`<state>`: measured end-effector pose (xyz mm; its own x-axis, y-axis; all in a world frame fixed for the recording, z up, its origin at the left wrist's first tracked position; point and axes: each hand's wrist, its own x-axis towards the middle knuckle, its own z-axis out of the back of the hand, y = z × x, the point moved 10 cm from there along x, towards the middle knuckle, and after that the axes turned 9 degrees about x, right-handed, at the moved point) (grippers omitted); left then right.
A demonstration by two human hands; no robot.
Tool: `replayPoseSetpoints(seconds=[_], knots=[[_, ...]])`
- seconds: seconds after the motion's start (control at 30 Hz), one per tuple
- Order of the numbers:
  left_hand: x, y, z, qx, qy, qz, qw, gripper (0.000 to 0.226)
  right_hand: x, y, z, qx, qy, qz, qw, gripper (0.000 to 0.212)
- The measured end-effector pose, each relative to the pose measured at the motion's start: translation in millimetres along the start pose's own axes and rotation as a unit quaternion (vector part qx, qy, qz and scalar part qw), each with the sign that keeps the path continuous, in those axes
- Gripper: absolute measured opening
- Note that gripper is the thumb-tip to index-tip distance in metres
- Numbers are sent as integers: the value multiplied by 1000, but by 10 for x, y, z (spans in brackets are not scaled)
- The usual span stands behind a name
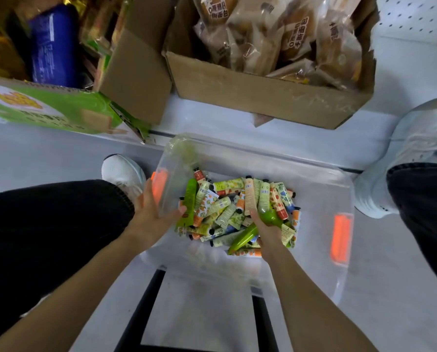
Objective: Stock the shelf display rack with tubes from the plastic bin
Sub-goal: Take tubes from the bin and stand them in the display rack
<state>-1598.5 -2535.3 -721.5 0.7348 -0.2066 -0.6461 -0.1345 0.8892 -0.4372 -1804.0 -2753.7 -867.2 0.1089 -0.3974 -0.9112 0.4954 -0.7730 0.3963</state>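
So w/ my left hand point(152, 214) closed on one green tube point(189, 203) at the plastic bin point(314, 189) wall and my right hand point(268, 224) clutching green tubes point(245, 235) over the pile, I'd lift both straight up w/o snagging neighbours; rack not in view.

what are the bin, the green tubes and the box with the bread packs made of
Bin: clear, slightly frosted plastic; the floor and tubes show through its walls.
Green tubes: likely glossy soft plastic, with bright highlights; the left hand and right hand each hold one.
Box: brown matte cardboard, rough torn edge.
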Motion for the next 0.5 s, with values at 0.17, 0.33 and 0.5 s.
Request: replayPoseSetpoints(seconds=[0.17, 0.33, 0.5], knots=[[19, 35, -10, 6, -1, 15, 1000, 104, 7, 116, -203, -5, 36, 16, 999, 80], [34, 34, 12, 4, -2, 21, 1000, 103, 30, 126, -328, 21, -14, -5, 1000, 97], [31, 50, 11, -3, 22, 28, 999, 104, 105, 175, -304, 46, -38, -19, 998, 116]])
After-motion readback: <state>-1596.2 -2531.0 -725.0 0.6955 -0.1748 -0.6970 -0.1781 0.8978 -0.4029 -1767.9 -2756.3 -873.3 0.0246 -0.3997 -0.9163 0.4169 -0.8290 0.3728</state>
